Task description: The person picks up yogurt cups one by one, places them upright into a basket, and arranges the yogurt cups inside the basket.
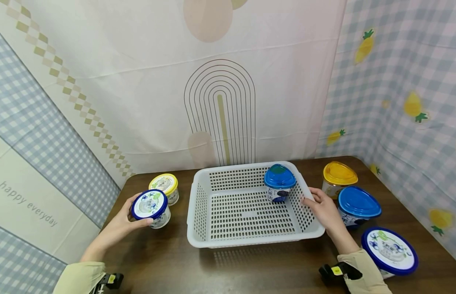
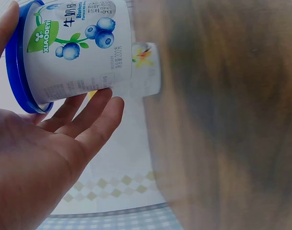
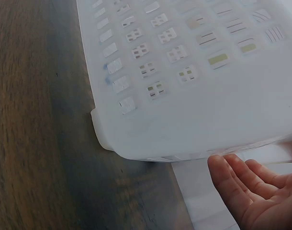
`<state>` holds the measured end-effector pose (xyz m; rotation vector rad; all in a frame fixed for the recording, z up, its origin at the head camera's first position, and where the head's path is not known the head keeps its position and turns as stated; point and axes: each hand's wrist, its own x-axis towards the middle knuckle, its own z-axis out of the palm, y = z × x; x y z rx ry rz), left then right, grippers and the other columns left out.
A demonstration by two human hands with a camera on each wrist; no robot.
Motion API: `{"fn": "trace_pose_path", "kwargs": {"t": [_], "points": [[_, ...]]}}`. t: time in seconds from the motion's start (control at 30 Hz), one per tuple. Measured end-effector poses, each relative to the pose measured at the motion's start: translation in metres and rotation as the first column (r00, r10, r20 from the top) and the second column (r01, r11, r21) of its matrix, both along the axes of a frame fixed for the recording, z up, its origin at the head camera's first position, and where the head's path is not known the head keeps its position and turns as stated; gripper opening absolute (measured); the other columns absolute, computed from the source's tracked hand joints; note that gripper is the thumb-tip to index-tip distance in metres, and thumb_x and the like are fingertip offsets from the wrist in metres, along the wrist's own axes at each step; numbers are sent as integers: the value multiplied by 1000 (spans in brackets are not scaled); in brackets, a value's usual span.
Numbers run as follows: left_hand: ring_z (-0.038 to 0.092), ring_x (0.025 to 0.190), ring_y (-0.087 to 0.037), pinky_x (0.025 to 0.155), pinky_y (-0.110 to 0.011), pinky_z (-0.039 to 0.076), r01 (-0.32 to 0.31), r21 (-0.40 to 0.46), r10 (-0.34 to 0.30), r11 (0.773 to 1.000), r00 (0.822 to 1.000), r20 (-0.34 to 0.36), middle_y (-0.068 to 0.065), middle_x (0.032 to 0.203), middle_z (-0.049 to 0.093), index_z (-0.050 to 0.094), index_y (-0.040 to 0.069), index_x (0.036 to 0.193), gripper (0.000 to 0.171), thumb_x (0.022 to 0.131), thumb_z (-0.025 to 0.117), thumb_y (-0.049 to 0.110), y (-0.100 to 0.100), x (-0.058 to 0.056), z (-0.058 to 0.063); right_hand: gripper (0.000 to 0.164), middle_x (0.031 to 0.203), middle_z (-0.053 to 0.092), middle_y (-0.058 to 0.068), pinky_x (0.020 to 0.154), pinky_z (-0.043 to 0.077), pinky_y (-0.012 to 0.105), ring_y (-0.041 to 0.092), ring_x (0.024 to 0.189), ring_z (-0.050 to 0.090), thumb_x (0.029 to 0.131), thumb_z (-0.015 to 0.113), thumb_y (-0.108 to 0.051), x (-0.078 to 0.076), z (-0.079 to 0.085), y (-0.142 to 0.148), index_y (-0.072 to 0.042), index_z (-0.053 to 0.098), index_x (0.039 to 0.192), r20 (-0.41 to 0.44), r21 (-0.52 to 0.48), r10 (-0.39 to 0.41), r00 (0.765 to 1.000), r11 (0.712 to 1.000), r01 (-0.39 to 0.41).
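My left hand (image 1: 130, 218) grips a white cup with a dark blue lid (image 1: 150, 204), its fingers and thumb around the lid end. In the left wrist view this cup (image 2: 79, 52) shows printed blueberries and hangs above the table. Just behind it stands a yellow-lidded cup (image 1: 164, 184). At the right end of the white plastic basket (image 1: 250, 241), my right hand (image 1: 325, 210) holds the rim, thumb on the inner side. One blue-lidded cup (image 1: 279, 181) stands in the basket's back right corner. The right wrist view shows the fingertips (image 3: 218, 165) against the basket's edge.
Right of the basket stand a cup with an orange-yellow lid (image 1: 339, 175), another with a bright blue lid (image 1: 359, 202), and a larger dark-blue-rimmed tub (image 1: 389, 251) close to my right forearm. Printed cloth (image 1: 158, 102) hangs behind the brown wooden table (image 1: 176, 265).
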<state>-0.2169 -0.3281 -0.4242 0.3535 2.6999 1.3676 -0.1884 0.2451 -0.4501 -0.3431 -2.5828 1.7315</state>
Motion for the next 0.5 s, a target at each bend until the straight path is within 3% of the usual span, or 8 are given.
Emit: {"fn": "trace_pose_path", "kwargs": {"t": [0.17, 0.5], "points": [[39, 134, -42, 90, -14, 40, 3, 33, -2, 999, 1000, -30, -27, 149, 36, 14, 6, 159, 93, 90, 76, 19, -1, 0, 12, 61, 142, 50, 31, 85, 57, 50, 42, 108, 66, 100, 59, -24, 0, 0, -1, 0, 34, 150, -2, 2, 1, 1000, 1000, -1], [37, 136, -43, 87, -15, 44, 41, 35, -40, 999, 999, -31, -28, 149, 34, 11, 9, 160, 96, 91, 76, 21, 10, -4, 42, 62, 143, 49, 30, 86, 57, 51, 42, 110, 64, 101, 60, -26, 1, 0, 0, -1, 33, 151, 12, -2, 0, 1000, 1000, 0]]}}
